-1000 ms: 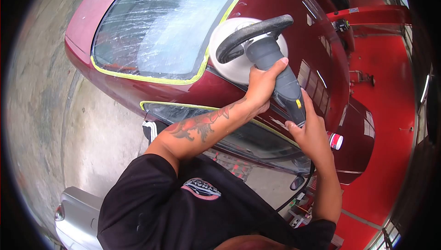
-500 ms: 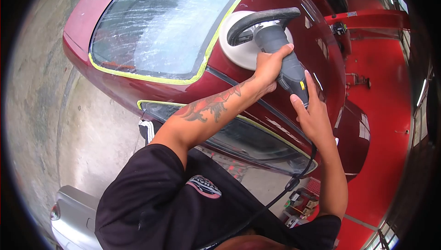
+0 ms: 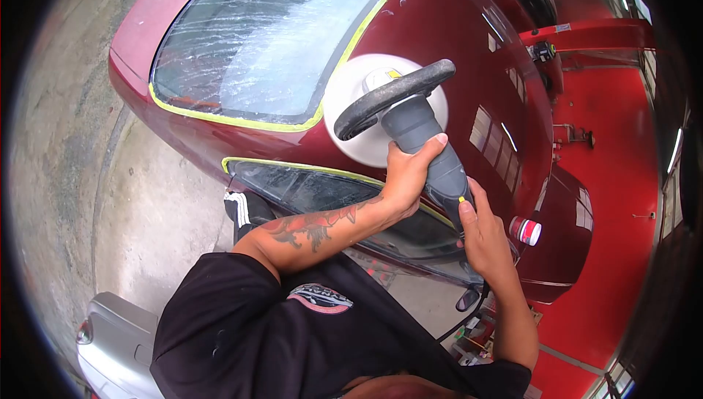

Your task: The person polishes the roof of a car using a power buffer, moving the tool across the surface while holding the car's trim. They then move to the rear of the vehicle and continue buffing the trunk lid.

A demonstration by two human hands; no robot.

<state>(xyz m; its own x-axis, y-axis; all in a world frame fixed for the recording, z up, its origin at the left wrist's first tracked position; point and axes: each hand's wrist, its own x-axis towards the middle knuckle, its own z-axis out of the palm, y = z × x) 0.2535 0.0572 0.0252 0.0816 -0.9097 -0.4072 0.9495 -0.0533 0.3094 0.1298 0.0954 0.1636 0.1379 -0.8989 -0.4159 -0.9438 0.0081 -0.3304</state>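
Observation:
A grey power polisher (image 3: 411, 122) with a black loop handle (image 3: 395, 100) and a round white pad (image 3: 351, 139) is over the dark red car roof (image 3: 439, 32), its pad beside the taped rear window edge. My left hand (image 3: 414, 175) wraps round the middle of the polisher's body, thumb on top. Farther back, my right hand (image 3: 485, 241) is closed on the rear end of the body, near where the cord leaves it. The pad's underside is hidden.
Yellow-green tape (image 3: 242, 124) borders the hazy rear window (image 3: 256, 40) and the side windows (image 3: 300, 183). A red and white tub (image 3: 525, 230) shows near the windshield end of the car. At lower left stands a silver car (image 3: 117, 340).
The polisher has moved toward me and slightly left across the roof, both hands staying on it. The red and white tub has come into view beyond my right hand.

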